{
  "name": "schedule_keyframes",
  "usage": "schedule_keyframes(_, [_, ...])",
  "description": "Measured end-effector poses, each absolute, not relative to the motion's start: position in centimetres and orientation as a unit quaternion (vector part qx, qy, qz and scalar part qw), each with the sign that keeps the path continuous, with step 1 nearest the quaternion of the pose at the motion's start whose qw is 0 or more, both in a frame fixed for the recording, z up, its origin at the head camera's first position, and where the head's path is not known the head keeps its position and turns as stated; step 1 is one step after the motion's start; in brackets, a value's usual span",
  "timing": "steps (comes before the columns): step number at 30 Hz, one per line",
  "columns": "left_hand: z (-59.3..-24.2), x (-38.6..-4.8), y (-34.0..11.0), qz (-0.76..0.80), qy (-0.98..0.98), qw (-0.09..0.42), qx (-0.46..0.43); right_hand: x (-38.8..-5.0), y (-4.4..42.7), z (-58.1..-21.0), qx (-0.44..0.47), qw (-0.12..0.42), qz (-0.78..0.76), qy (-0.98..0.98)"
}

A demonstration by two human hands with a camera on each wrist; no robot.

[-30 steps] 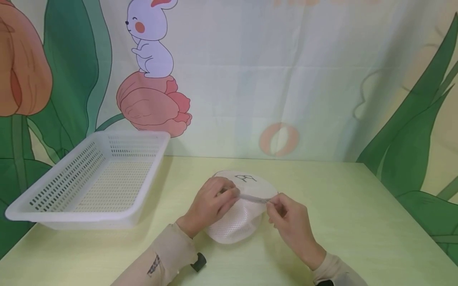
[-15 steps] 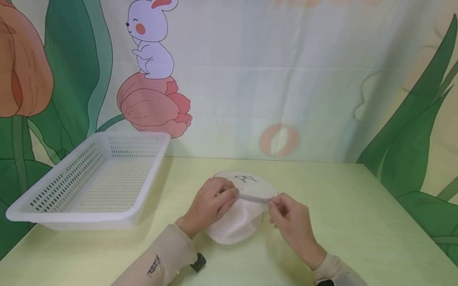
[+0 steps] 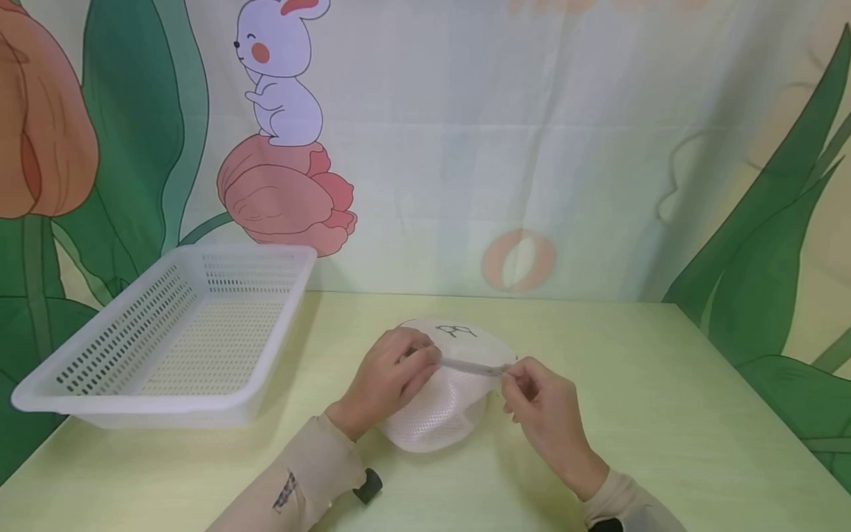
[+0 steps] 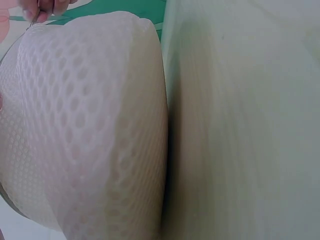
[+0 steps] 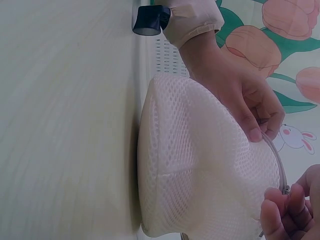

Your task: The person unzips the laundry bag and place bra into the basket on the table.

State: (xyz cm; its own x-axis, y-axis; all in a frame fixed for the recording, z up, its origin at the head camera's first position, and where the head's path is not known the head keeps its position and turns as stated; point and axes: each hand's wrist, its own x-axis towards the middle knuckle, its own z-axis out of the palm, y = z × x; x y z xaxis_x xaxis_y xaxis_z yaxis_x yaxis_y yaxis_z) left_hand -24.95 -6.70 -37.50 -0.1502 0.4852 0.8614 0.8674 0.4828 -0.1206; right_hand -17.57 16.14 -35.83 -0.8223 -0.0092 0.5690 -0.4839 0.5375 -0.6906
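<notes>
A round white mesh bag (image 3: 435,414) with a dark line drawing on its pale top stands on the table (image 3: 665,414). A grey zipper (image 3: 468,366) runs along its near upper edge. The left hand (image 3: 385,380) pinches the zipper's left part between thumb and fingers. At the right end, the right hand (image 3: 545,414) pinches the zipper pull. In the right wrist view, the left hand (image 5: 240,90) grips the bag's edge (image 5: 200,165), and right-hand fingertips (image 5: 285,210) meet at the slider (image 5: 286,189). Mesh (image 4: 95,125) fills much of the left wrist view.
A white perforated plastic basket (image 3: 282,343) stands on the table's left side. Behind the table hangs a printed curtain (image 3: 425,148) with a rabbit, tulips and leaves. A black device (image 3: 368,486) is at the left wrist.
The right hand has shifted slightly to the right along the zipper's edge. The left hand has moved a little to the left, still pinching; the bag has barely moved.
</notes>
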Motion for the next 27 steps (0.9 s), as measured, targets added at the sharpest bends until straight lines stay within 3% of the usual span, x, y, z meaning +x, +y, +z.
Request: schedule_keyframes(27, [-37.56, -25.29, -7.18, -0.219, -0.732, 0.456, -0.456, -17.83, 16.42, -35.80, 0.132, 0.262, 0.446, -0.846])
